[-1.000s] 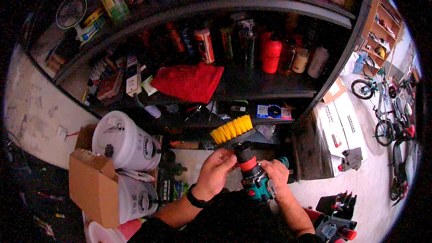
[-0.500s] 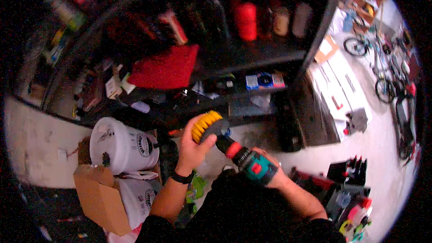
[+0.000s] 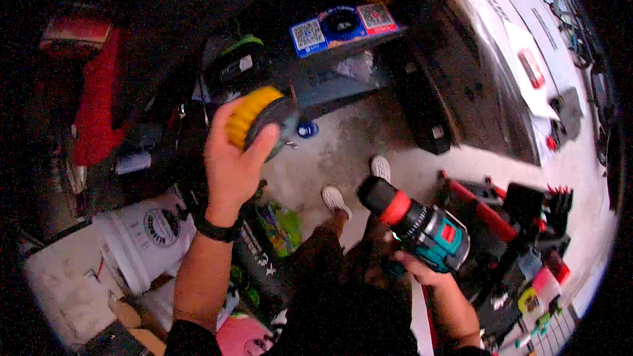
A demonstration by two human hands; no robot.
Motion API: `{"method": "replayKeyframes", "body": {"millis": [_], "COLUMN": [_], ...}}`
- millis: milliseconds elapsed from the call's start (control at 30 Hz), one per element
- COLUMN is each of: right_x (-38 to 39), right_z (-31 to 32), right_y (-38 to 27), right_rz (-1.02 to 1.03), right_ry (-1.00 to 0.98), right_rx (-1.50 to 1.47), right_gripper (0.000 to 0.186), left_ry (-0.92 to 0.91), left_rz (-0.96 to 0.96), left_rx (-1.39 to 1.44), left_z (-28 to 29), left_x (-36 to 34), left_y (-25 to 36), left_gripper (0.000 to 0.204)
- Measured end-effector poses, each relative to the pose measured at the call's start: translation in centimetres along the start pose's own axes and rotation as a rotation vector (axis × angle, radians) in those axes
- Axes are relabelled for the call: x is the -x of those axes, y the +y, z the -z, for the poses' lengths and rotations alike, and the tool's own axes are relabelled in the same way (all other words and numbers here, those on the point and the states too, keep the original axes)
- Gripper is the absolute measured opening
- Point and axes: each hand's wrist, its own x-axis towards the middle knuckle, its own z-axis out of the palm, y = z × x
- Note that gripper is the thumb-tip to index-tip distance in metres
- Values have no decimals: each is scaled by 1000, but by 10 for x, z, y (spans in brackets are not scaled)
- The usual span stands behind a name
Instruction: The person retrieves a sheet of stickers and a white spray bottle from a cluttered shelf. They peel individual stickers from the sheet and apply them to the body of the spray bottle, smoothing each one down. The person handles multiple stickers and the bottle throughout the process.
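In my left hand (image 3: 231, 165) is a round drill brush (image 3: 254, 115) with yellow bristles and a dark backing disc. My fingers wrap its bristle side and the thumb presses the disc. My right hand (image 3: 422, 270) grips a teal and black cordless drill (image 3: 432, 231) with a red ring near its chuck. The drill points up and to the left, its chuck without the brush. A wide gap separates brush and drill. Part of the drill's handle is hidden by its body and my hand.
A dark shelf holds a blue and red printed box (image 3: 343, 26). White buckets (image 3: 142, 237) stand at the left beside a red cloth (image 3: 99, 105). Black and red tool cases (image 3: 508, 217) are at the right. A large wrapped box (image 3: 481, 59) stands behind them. My white shoes (image 3: 337, 199) are on the concrete floor.
The brush has come away from the drill. My left hand has moved up and left with the brush, my right hand down and right with the drill. The view has tilted downward.
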Motion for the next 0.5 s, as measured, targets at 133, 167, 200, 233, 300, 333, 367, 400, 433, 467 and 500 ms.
{"method": "replayKeyframes", "body": {"millis": [133, 167, 200, 233, 300, 333, 367, 400, 433, 467, 500], "right_x": [9, 7, 7, 12, 24, 26, 27, 36, 28, 26, 31], "right_z": [-19, -26, -30, -34, -40, -40, -40, -46, -34, -35, -38], "right_y": [83, 94, 96, 114, 131, 135, 130, 143, 139, 141, 143], "right_rz": [-317, -396, -411, -455, -527, -526, -466, -507, -323, -398, -473], "right_ry": [228, 291, 333, 328, 273, 241, 244, 232, 166, 201, 232], "right_rx": [-283, -464, -490, -447, -470, -485, -513, -584, -250, -351, -452], "right_gripper": [37, 35, 34, 33, 36, 35, 26, 27, 27, 27, 27], "left_ry": [13, 33, 95, 161, 290, 362, 420, 373, 307, 245, 200], "left_rz": [-121, -138, -135, -193, -544, -831, -1116, -1079, -981, -797, -678], "left_rx": [-92, -117, -161, -223, -564, -857, -1148, -1024, -951, -910, -917], "left_z": [-52, -61, -71, -79, -85, -70, -59, -53, -63, -73, -80], "left_x": [-97, -127, -153, -178, -247, -296, -339, -371, -387, -400, -408], "left_y": [-28, -33, -37, -43, -66, -96, -121, -138, -137, -139, -135], "left_gripper": [51, 53, 57, 55, 49, 46, 43, 40, 40, 39, 39]}}
